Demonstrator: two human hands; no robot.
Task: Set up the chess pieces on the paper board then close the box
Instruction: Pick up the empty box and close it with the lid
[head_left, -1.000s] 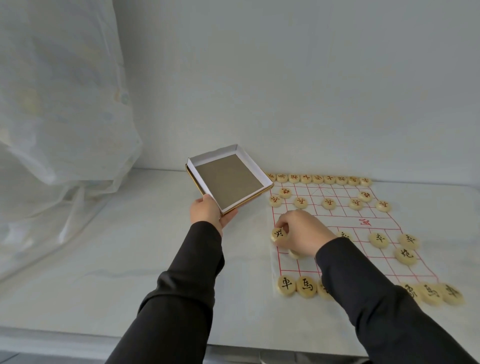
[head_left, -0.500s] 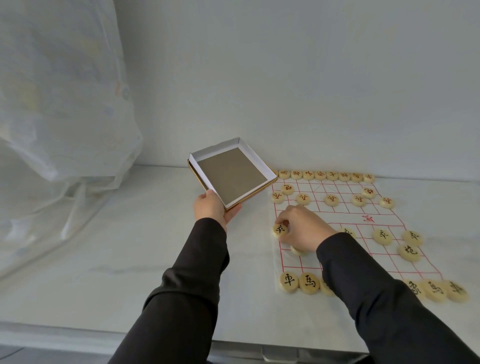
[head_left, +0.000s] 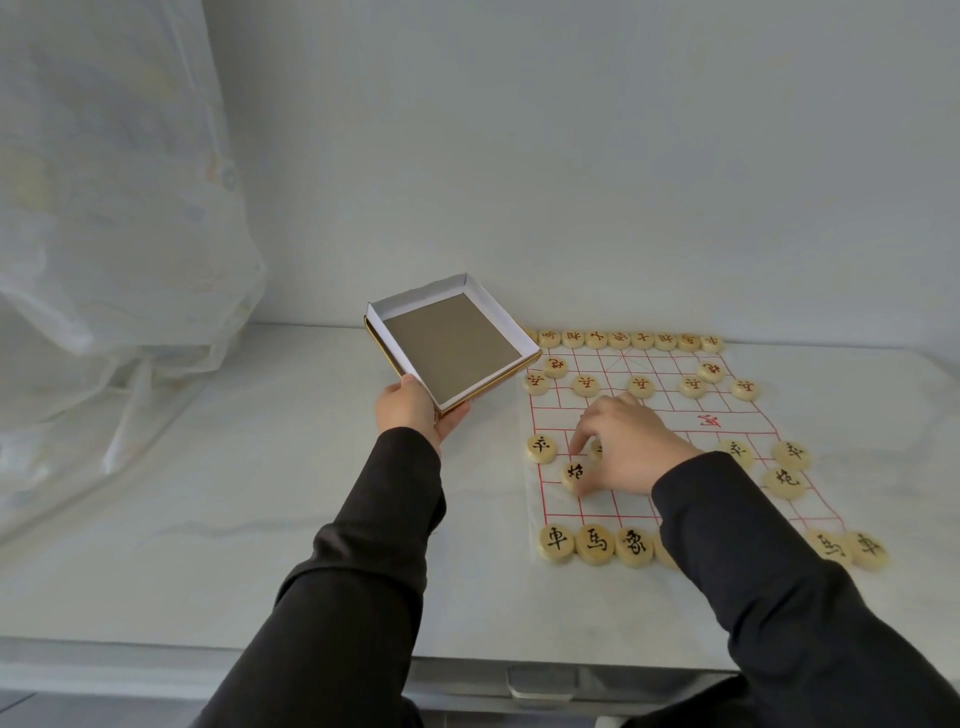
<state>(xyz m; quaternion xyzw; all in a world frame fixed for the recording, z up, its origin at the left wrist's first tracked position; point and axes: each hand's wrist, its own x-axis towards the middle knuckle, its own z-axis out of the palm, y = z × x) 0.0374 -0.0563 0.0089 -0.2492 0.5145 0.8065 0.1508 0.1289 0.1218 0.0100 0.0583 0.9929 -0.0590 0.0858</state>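
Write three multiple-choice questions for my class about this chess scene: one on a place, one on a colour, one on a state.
1. Where is the right hand? A. in a pocket B. on the paper board C. behind the back
2. What colour are the paper board's grid lines? A. blue B. red C. green
3. What state is the box in? A. lidded B. full of pieces C. open and empty
Answers: 1 B, its fingers pinch a black-marked piece on the sheet; 2 B, red lines cross it; 3 C, the left hand holds the box tilted, bare grey floor showing.
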